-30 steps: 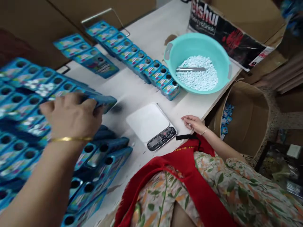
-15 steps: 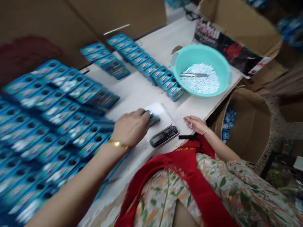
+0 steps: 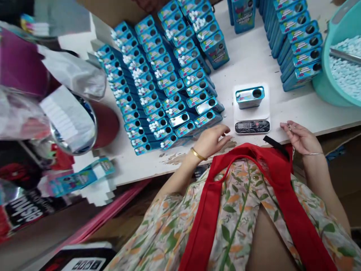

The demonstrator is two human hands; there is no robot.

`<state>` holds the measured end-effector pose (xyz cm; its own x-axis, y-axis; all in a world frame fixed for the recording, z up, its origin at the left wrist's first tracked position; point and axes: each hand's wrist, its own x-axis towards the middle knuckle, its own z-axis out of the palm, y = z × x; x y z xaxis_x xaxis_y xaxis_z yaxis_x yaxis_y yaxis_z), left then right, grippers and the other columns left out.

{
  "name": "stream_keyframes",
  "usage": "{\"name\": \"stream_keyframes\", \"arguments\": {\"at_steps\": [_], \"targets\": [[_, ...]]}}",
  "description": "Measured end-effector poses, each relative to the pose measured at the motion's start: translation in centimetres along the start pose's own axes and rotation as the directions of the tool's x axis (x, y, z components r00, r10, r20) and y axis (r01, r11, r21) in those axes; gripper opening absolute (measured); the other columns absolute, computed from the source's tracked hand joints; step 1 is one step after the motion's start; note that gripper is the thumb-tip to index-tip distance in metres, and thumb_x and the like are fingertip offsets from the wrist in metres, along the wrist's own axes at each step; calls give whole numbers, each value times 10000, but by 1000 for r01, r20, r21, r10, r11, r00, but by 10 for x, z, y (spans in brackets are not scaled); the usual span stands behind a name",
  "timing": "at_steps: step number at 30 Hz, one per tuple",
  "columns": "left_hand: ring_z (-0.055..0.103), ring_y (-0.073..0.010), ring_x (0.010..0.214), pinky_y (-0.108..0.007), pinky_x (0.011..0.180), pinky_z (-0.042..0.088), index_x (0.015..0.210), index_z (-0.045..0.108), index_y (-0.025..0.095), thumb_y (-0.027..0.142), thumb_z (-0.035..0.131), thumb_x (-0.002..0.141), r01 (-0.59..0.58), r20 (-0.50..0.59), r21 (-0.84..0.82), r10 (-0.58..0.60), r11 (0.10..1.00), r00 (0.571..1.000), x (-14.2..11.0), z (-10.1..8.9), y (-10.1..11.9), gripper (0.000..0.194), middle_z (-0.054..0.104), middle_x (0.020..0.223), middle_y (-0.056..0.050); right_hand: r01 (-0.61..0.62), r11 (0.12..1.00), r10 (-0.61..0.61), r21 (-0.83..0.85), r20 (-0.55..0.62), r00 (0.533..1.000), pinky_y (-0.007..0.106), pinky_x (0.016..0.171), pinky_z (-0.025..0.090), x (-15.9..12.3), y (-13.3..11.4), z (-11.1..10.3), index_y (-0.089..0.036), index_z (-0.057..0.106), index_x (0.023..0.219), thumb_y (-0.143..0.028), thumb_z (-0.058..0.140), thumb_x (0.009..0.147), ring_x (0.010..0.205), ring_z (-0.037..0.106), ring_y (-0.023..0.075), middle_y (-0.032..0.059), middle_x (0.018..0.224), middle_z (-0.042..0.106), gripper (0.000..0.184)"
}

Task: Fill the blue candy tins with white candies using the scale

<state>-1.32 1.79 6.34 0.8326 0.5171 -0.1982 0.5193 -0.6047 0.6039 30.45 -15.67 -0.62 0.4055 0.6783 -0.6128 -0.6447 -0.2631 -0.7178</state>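
A small blue tin (image 3: 250, 101) with a round hole in its top stands upright on the white platform of a kitchen scale (image 3: 266, 113). Just left of the scale, above the table edge, my left hand (image 3: 212, 141) holds nothing, its thumb and fingers apart. On the scale's other side is my right hand (image 3: 303, 139), fingertips pinched together; a tiny pale bit seems to be between them, too small to name. Neither hand touches the tin. White pellets (image 3: 345, 69) and a metal utensil (image 3: 346, 55) lie in a turquoise basin (image 3: 318, 88) at the right.
Rows of blue tins (image 3: 169, 86), many topped with white pellets, fill the table's left part. More tins (image 3: 301, 49) line up beside the basin. A red container (image 3: 105, 124) and flat printed cartons (image 3: 81, 177) sit at the far left. A black strap (image 3: 275, 146) lies at the front edge.
My left hand has let go of the tin on the scale and drawn back to the left. My right hand stays pinched on the scale's right. The view has swung left.
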Motion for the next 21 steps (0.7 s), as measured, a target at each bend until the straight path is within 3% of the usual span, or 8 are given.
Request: {"name": "stream_keyframes", "arguments": {"at_steps": [3,7,10,14,17,21], "targets": [[693,-157,809,-255,690,536,1079,637,188,414,527,1010,71,-38,-98,-75,993,996,-7,28,-10,260,727,996,-71,-40,999,40,-2,-11,999,101,775,603,-2,-1,8,-155,709,880,-276,898,728,860,716,94,44,892,693,271],[695,-149,828,-255,709,559,1185,623,171,440,531,1012,36,-163,-217,-72,976,984,-4,44,-11,331,714,1071,-99,-29,998,27,-49,-40,999,94,667,575,-8,-8,22,-162,733,889,-292,940,667,738,671,57,26,858,711,331],[696,-136,868,-238,692,559,1368,533,184,466,525,1015,-10,-265,-298,-72,955,962,6,51,-9,452,647,1257,-142,50,984,-56,-172,-29,998,121,633,561,-13,-19,34,-157,741,933,-276,949,627,744,685,80,44,864,724,388],[660,-141,874,-253,686,553,1567,308,242,517,482,1022,-54,-359,-286,-55,957,932,29,59,-7,635,551,1387,-163,239,909,-230,-342,67,971,179,512,493,-15,-42,60,-161,703,920,-418,898,723,609,649,93,54,822,711,378],[610,-156,851,-336,819,571,1613,194,274,482,444,1042,-49,-413,-215,-46,975,910,48,62,-8,658,567,1318,-135,388,784,-335,-485,195,922,213,433,389,-12,-61,87,-180,667,909,-512,804,831,489,559,82,43,772,686,367],[578,-172,871,-388,914,553,1622,172,252,452,407,1057,-133,-473,-152,46,979,880,65,63,-5,644,568,1212,-109,596,440,-475,-672,389,790,250,490,381,0,-83,125,-204,663,889,-502,694,931,512,500,101,18,700,627,302]]}}
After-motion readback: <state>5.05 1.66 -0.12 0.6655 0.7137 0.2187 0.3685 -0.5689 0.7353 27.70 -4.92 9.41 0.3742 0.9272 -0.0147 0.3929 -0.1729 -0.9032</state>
